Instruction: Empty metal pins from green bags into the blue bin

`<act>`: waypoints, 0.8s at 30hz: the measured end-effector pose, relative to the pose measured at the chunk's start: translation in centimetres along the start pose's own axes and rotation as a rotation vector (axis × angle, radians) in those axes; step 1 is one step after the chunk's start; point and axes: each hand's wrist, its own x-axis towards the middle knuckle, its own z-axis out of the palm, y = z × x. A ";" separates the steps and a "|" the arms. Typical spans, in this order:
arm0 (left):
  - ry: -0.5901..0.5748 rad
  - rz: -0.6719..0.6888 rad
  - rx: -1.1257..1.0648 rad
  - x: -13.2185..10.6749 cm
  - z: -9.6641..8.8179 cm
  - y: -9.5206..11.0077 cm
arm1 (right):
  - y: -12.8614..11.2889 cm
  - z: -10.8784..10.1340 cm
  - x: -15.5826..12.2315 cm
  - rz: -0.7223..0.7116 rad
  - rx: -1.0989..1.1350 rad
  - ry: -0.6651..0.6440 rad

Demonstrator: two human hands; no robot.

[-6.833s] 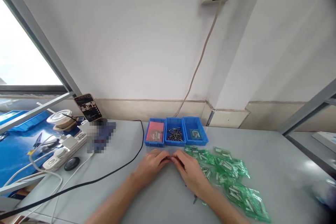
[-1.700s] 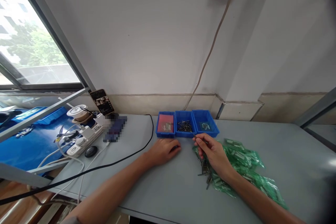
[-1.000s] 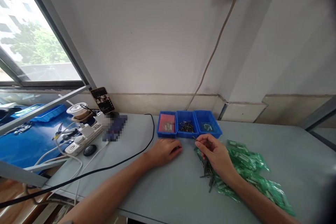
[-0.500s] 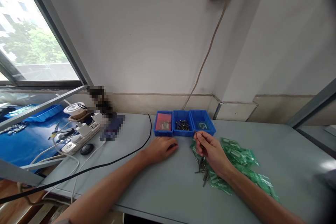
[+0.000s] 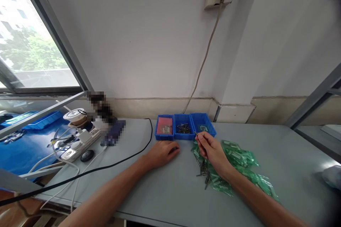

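Observation:
My right hand pinches a small screw-like metal piece between thumb and forefinger, just in front of the right blue bin. Under and beside that hand lie a loose pile of slim metal pieces and several green plastic packets. My left hand rests on the table with bent fingers, thumb apart from forefinger and nothing visible in it. Beyond it stand the left blue bin, with a pink sheet and small clear packets, and the middle blue bin, with many dark metal pieces.
A black cable crosses the grey table at the left. A power strip with plugs and a black mouse are farther left. A beige cord runs from the wall socket down behind the bins.
The camera view has shifted slightly, moving the scene a little left and down. Both hands keep nearly the same pose, and the metal piece stays in my right fingertips.

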 end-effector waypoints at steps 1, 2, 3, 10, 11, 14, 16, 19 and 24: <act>-0.001 0.001 0.003 0.0 0.0 0.0 | 0.1 0.0 0.1 -0.021 -0.019 0.002; -0.001 0.003 0.007 0.0 0.1 0.0 | 0.2 0.0 0.1 -0.039 -0.031 0.004; 0.000 0.003 0.011 0.0 0.1 -0.1 | 0.3 0.0 0.2 -0.053 -0.039 0.007; 0.000 -0.003 0.013 0.1 -0.2 0.2 | 0.4 0.0 -0.1 -0.059 -0.109 -0.016; 0.000 -0.001 0.015 0.1 -0.2 0.2 | 0.3 0.1 -0.2 -0.058 -0.114 -0.016; -0.004 0.006 0.021 0.1 -0.3 0.2 | 0.0 0.2 -0.4 -0.050 -0.136 -0.016; -0.006 0.006 0.019 0.1 -0.3 0.2 | -0.1 0.3 -0.5 -0.039 -0.149 -0.021; -0.008 0.003 0.015 0.0 -0.4 0.3 | 0.0 0.2 -0.4 -0.022 -0.142 -0.028; -0.006 0.004 0.019 0.0 -0.3 0.2 | 0.0 0.1 -0.4 0.002 -0.080 -0.007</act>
